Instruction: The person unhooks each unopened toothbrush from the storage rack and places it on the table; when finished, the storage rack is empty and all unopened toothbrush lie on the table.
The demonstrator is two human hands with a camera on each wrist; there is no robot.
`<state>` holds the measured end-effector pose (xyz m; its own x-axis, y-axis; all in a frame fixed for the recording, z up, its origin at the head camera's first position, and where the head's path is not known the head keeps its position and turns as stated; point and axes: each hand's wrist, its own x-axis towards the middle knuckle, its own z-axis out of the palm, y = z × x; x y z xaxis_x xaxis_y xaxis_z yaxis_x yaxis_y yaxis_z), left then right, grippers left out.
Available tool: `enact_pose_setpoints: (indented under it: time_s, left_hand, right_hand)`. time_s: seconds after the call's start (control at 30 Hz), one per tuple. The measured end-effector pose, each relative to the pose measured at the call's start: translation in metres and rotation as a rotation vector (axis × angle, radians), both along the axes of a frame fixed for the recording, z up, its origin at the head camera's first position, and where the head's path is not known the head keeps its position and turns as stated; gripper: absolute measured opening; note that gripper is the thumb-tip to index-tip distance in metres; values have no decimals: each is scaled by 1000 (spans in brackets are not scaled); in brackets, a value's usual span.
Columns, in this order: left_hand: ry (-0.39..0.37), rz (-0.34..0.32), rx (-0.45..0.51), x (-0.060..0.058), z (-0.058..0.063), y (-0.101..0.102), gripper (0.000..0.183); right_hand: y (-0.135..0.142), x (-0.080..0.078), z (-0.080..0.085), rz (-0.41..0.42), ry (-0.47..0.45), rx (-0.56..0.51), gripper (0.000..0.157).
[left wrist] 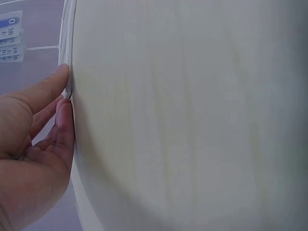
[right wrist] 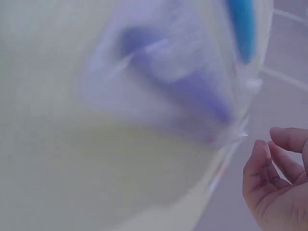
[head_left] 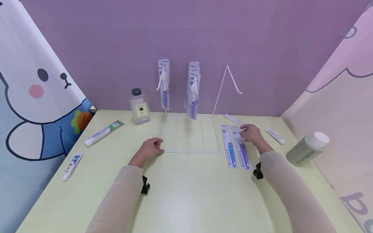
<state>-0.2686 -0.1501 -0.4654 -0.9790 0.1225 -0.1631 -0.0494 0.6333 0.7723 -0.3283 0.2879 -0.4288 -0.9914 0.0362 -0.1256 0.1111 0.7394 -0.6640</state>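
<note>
A white wire display rack [head_left: 189,152] stands at the table's middle back. My left hand [head_left: 151,149] pinches its front left corner between thumb and fingers; the left wrist view shows the thumb [left wrist: 55,84] on the wire. Packaged toothbrushes hang on the left hook [head_left: 164,94] and the middle hook [head_left: 196,87]; the right hook [head_left: 233,79] holds none. Right of the rack lie a packaged blue toothbrush [head_left: 231,152] and a packaged purple toothbrush [head_left: 243,152]. By the purple one's upper end is my right hand [head_left: 252,134], its fingers loosely bent with nothing between them.
At left are a clear bottle with black cap [head_left: 140,110], a green-and-white toothpaste tube [head_left: 103,133] and a smaller tube [head_left: 72,166]. A slim white item [head_left: 233,119], a small tube [head_left: 275,136] and a white-capped bottle [head_left: 306,150] lie or stand at right.
</note>
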Motion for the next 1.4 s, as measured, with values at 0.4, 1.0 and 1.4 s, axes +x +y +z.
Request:
enact_pose_setpoints:
  time_s: [0.4,1.0,1.4]
  left_hand:
    - [33,8,14,2,-1,0,49]
    - [2,41,33,2,-1,3,47]
    - [8,38,28,1,-4,1,48]
  right_hand:
    - [-96,2,67,177,317,-85,26]
    - [-193,-14,124,183,595,-313,37]
    - [-202,-20,127,167,631,-292,33]
